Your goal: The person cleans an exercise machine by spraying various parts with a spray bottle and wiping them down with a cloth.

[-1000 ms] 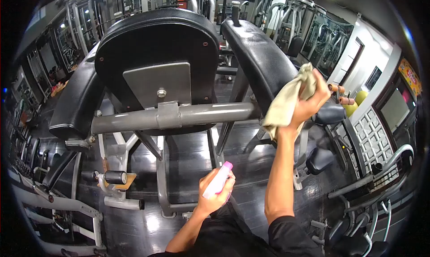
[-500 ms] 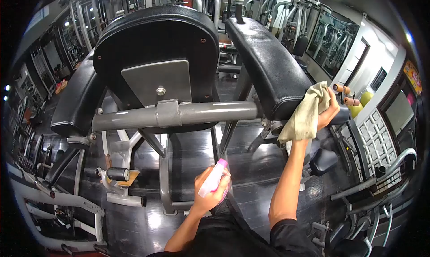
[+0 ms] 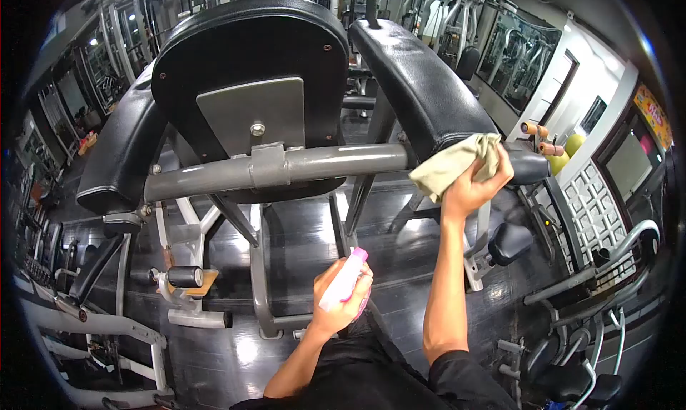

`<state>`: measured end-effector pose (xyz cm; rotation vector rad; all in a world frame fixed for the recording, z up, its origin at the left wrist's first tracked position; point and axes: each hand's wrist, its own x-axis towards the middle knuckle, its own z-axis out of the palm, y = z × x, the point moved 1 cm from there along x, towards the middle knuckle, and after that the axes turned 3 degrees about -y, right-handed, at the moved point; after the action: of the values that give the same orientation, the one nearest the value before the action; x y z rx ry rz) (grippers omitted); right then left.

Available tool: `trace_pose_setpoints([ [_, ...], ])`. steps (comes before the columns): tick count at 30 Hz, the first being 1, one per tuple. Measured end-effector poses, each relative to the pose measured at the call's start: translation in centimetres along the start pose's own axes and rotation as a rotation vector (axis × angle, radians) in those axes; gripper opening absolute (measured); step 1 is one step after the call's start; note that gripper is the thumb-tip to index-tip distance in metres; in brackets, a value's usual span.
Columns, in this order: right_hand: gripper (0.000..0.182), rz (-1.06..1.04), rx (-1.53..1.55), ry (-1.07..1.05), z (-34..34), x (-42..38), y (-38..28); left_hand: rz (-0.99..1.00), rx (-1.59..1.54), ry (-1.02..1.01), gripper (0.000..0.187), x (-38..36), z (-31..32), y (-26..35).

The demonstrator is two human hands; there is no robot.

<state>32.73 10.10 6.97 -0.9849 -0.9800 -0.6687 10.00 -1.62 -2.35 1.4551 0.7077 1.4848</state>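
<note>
One pink-and-white bottle (image 3: 344, 281) sits in my curled left hand (image 3: 346, 311); my right hand (image 3: 473, 191) clutches a pale cloth (image 3: 450, 168) at the right black pad (image 3: 430, 88)'s near end

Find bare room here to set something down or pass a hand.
Dark glossy floor: bare between the pink-and-white plastic bottle in the left grip and the right forearm. Long black padded armrest on the right: top bare mid-length; crowded at its near end by the beige cloth in the right grip.

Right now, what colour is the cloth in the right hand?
The cloth is pale greenish beige, best seen in the head view.
</note>
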Motion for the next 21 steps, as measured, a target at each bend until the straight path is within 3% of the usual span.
trace_pose_setpoints([
  [3, 0.036, -0.030, -0.033, -0.093, -1.4, -1.7, -0.7, 0.001, -0.009, 0.010, 0.013, -0.1, 0.0, -0.2],
  [7, 0.045, -0.064, 0.013, -0.159, -2.4, -2.6, -1.0, 0.000, -0.016, 0.012, 0.013, 0.0, 0.4, -0.3],
  [11, 0.043, -0.227, -0.082, -0.195, -1.7, -0.6, -0.9, 0.039, 0.005, 0.004, 0.012, 0.2, 0.9, -0.2],
  [15, 0.031, 0.085, 0.040, 0.056, 0.5, 3.9, 1.6, 0.051, 0.069, 0.011, 0.011, -0.1, 0.6, 0.2],
  [17, 0.032, 0.325, 0.342, 0.104, 1.2, 3.3, 1.4, 0.057, 0.088, 0.039, 0.010, -0.2, 0.5, 0.4],
  [19, 0.034, 0.188, 0.153, 0.063, 0.5, 1.6, 0.1, -0.061, -0.009, 0.083, 0.010, -0.4, 0.2, 0.3],
  [21, 0.036, -0.035, 0.057, -0.068, -0.7, -1.6, 0.3, -0.008, 0.068, 0.093, 0.011, -0.1, 0.0, 0.0],
])
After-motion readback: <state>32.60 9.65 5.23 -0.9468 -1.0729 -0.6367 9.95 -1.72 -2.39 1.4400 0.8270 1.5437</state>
